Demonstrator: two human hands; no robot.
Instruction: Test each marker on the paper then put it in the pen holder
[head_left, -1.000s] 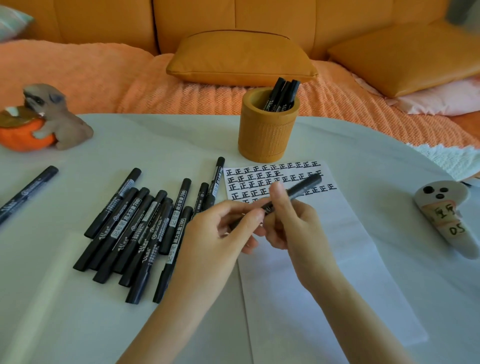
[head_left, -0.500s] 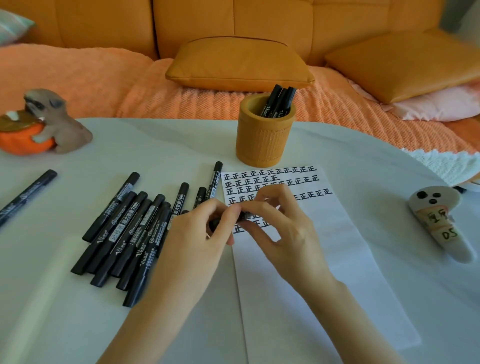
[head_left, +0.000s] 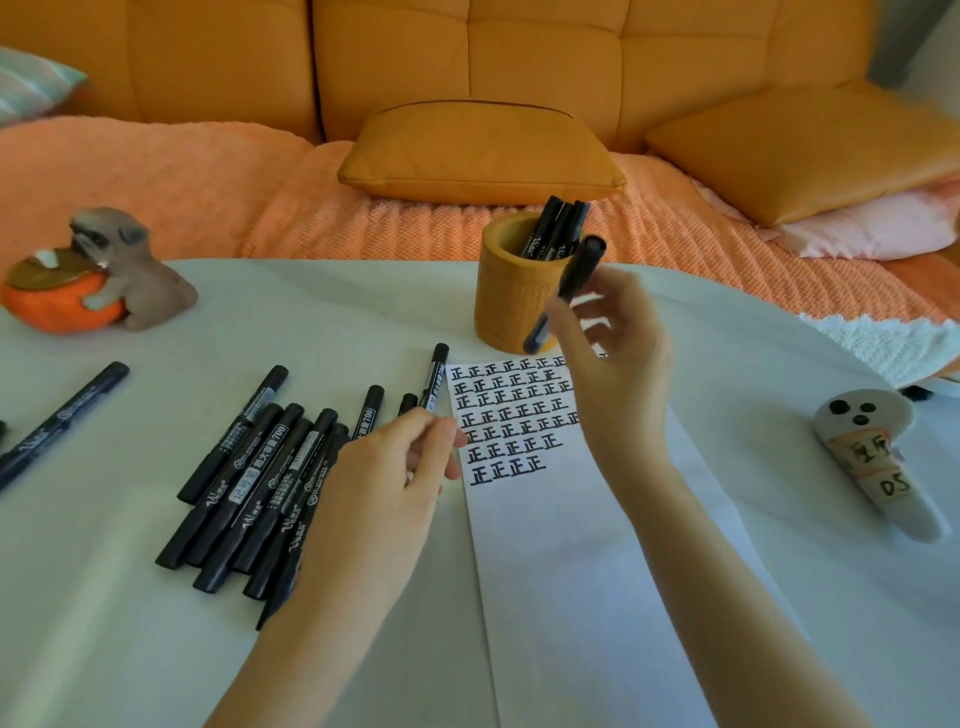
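Just in front of the pen holder (head_left: 511, 291), the right hand (head_left: 613, 353) pinches a capped black marker (head_left: 566, 291) at mid-barrel, tilted with its top toward the rim; it looks light, stiff and smooth, so a fingertip grip near the middle should suit it. Three markers (head_left: 556, 228) already lean inside, crowding the right of the opening. The left hand (head_left: 395, 478) hovers loosely curled, holding nothing, over the row of untested markers (head_left: 249, 478) beside the paper (head_left: 545, 545), with a dog figurine (head_left: 119, 270) well clear.
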